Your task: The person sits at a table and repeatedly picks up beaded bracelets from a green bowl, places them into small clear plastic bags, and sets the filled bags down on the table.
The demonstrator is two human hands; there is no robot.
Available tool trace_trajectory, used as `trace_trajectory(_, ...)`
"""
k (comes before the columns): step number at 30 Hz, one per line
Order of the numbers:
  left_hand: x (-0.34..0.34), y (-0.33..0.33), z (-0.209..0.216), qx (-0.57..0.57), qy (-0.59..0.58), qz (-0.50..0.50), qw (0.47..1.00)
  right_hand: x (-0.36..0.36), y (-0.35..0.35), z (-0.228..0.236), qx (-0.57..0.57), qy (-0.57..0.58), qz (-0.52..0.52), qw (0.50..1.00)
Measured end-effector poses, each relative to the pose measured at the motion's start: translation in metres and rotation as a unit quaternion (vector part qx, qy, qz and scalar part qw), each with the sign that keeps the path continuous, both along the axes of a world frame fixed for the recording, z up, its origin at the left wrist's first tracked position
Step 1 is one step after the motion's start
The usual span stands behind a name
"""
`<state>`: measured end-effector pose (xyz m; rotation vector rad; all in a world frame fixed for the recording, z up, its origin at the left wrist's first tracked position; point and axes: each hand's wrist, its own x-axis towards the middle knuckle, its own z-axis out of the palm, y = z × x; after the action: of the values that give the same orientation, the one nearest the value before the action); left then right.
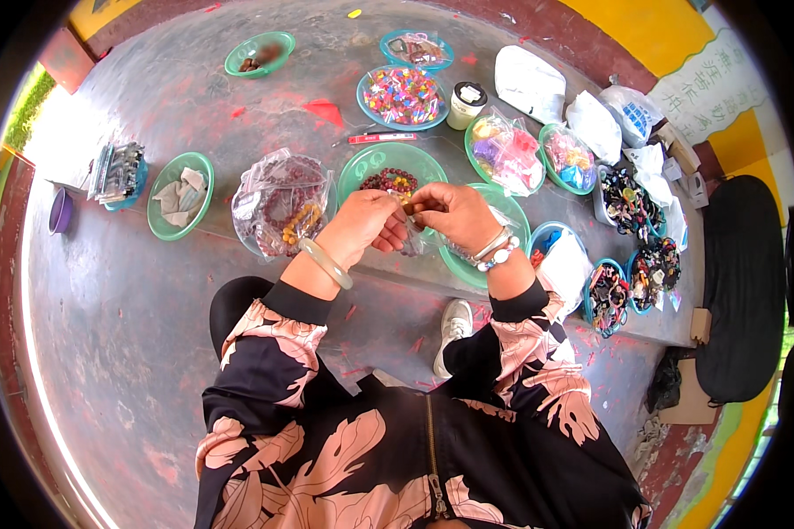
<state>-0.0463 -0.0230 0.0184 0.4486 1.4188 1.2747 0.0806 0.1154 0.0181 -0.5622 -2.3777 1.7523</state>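
My left hand (pixel 369 222) and my right hand (pixel 459 214) meet over the front rim of a green basin (pixel 348 167). The fingers of both are closed, pinching a small clear plastic bag (pixel 417 238) that hangs between them. Yellow-brown beads show at the fingertips; whether they are inside the bag I cannot tell. Beyond my fingers, a dark red and yellow beaded bracelet (pixel 388 181) lies in the basin. Left of it is a bowl heaped with bagged beaded bracelets (pixel 278 203). Partly under my right hand stands another green basin (pixel 516 212) holding clear plastic.
Farther back are a bowl of colourful small pieces (pixel 404 95), a lidded cup (pixel 467 104) and a red-white strip (pixel 382 137). On the right are basins of hair ties (pixel 607 295) and white bags (pixel 529 84). A basin with cloths (pixel 181 196) stands left.
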Motion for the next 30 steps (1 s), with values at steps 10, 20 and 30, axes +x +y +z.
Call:
trace_trajectory(10,-0.014,-0.008,0.009,0.126,-0.134,0.062,0.981,0.005,0.026,-0.007,-0.124,0.103,-0.018,0.987)
trace_trajectory(20,-0.016,-0.008,0.024,0.246,-0.235,0.11,0.934,-0.013,-0.008,-0.032,-0.184,-0.031,0.042,0.982)
trace_trajectory(30,-0.024,-0.019,0.032,0.231,0.124,0.204,0.943,-0.015,-0.016,-0.008,-0.422,0.118,0.072,0.896)
